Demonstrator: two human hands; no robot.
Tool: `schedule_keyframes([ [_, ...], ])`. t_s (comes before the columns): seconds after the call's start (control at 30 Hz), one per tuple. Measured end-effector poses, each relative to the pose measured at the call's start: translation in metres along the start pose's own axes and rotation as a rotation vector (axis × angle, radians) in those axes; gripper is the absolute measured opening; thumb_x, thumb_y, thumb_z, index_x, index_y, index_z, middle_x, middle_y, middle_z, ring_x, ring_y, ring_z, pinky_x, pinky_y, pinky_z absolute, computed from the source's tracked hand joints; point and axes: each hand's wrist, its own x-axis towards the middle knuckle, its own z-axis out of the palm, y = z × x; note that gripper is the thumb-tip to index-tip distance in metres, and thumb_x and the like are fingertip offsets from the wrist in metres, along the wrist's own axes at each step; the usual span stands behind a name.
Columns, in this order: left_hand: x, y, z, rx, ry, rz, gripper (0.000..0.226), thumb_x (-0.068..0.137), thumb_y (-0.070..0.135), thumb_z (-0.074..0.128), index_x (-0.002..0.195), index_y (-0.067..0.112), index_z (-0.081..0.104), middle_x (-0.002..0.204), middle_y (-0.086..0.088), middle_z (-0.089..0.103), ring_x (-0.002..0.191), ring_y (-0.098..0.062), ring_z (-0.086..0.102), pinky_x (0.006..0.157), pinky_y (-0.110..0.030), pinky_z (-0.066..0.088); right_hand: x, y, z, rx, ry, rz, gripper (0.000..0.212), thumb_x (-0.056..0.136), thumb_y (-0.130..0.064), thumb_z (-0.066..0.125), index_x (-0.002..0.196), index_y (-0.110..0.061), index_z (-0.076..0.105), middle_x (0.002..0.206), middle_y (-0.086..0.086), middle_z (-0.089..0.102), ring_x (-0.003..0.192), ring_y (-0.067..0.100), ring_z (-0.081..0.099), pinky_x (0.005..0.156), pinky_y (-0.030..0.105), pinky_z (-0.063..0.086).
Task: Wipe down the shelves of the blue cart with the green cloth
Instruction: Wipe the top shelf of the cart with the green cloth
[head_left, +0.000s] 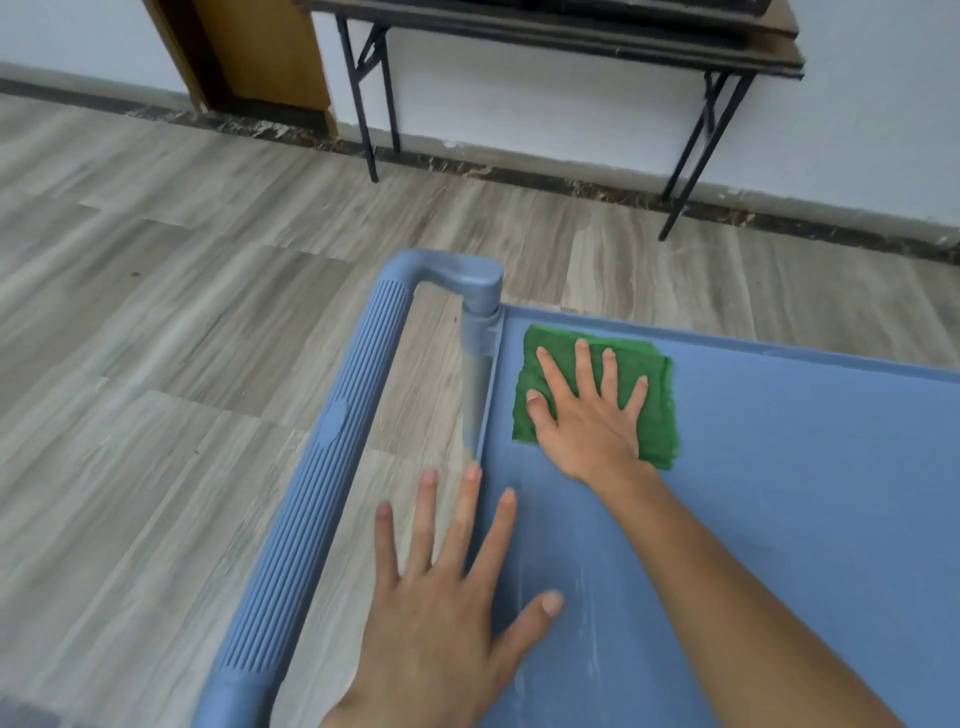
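The blue cart's top shelf (769, 509) fills the lower right, with a raised rim along its far and left edges. A folded green cloth (660, 410) lies flat in the shelf's far left corner. My right hand (587, 410) presses palm-down on the cloth with fingers spread. My left hand (441, 613) hovers flat and spread over the shelf's left edge, nearer to me, holding nothing. Pale streaks mark the shelf surface between the two hands.
The cart's ribbed blue push handle (322, 467) runs along the left side, joined by a corner post (480, 322). Grey wood-look floor (156, 312) lies around. A black-legged folding table (545, 41) stands against the white wall behind; a wooden door frame (249, 52) is at upper left.
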Motion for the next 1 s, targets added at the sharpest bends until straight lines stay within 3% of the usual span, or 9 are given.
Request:
schedule_keyframes([
  [0.13,-0.002,-0.002,0.0,-0.011,-0.019,-0.042,0.084,0.089,0.083,0.001,0.158,0.036,-0.008,0.166,0.002,-0.021,0.148,-0.029,-0.031,0.117,-0.062,-0.014,-0.052,-0.022,0.018,-0.019,0.019,-0.082,0.061,0.097,-0.064,0.007,0.155,-0.052,-0.009,0.167,-0.002,-0.021,0.153,0.03,-0.021,0.114,0.069,-0.015],
  [0.2,0.003,-0.002,0.001,-0.03,-0.028,-0.069,0.084,0.086,0.084,-0.003,0.156,0.038,-0.014,0.164,0.004,-0.026,0.146,-0.028,-0.036,0.116,-0.062,-0.019,-0.077,-0.03,0.024,-0.028,-0.001,-0.104,0.062,0.097,-0.064,0.007,0.154,-0.05,-0.014,0.165,-0.001,-0.027,0.151,0.031,-0.025,0.113,0.069,-0.015],
  [0.37,0.004,-0.004,0.007,-0.073,-0.081,-0.083,0.085,0.086,0.083,-0.004,0.158,0.038,-0.004,0.167,0.005,-0.018,0.149,-0.03,-0.029,0.115,-0.065,-0.017,-0.16,-0.041,0.038,-0.082,-0.098,-0.124,0.075,0.09,-0.064,0.009,0.145,-0.041,-0.036,0.16,0.002,-0.037,0.148,0.033,-0.032,0.112,0.07,-0.016],
  [0.57,0.007,-0.009,0.01,-0.054,-0.088,-0.081,0.088,0.08,0.085,-0.007,0.157,0.044,0.002,0.168,0.006,-0.009,0.152,-0.033,-0.018,0.116,-0.065,-0.014,-0.254,-0.043,0.046,-0.024,-0.064,-0.241,0.065,0.099,-0.057,0.017,0.16,-0.036,0.004,0.169,0.007,-0.006,0.154,0.035,-0.014,0.115,0.069,-0.011],
  [0.73,0.0,-0.008,-0.007,-0.085,-0.135,-0.066,0.078,0.092,0.076,0.008,0.159,0.035,0.007,0.169,0.008,-0.003,0.152,-0.033,-0.015,0.118,-0.064,-0.009,-0.301,-0.036,0.052,0.018,-0.101,-0.309,0.063,0.1,-0.056,0.018,0.16,-0.039,0.008,0.169,0.004,-0.011,0.153,0.033,-0.017,0.116,0.067,-0.013],
  [0.87,-0.057,0.02,-0.012,0.031,0.032,-0.005,0.072,0.1,0.067,0.016,0.16,0.027,0.016,0.168,0.001,0.012,0.154,-0.036,0.0,0.12,-0.063,-0.001,-0.319,-0.028,0.052,0.085,-0.122,-0.333,0.06,0.1,-0.051,0.018,0.159,-0.041,0.014,0.17,0.005,-0.003,0.154,0.031,-0.016,0.116,0.064,-0.017],
  [1.0,-0.131,0.054,0.007,0.259,0.138,0.019,0.069,0.1,0.064,0.026,0.154,0.021,0.037,0.162,-0.01,0.033,0.149,-0.042,0.023,0.117,-0.07,0.008,-0.333,0.0,0.05,0.078,-0.139,-0.427,0.058,0.1,-0.052,0.017,0.156,-0.044,0.003,0.17,0.001,-0.005,0.153,0.027,-0.02,0.115,0.059,-0.022],
])
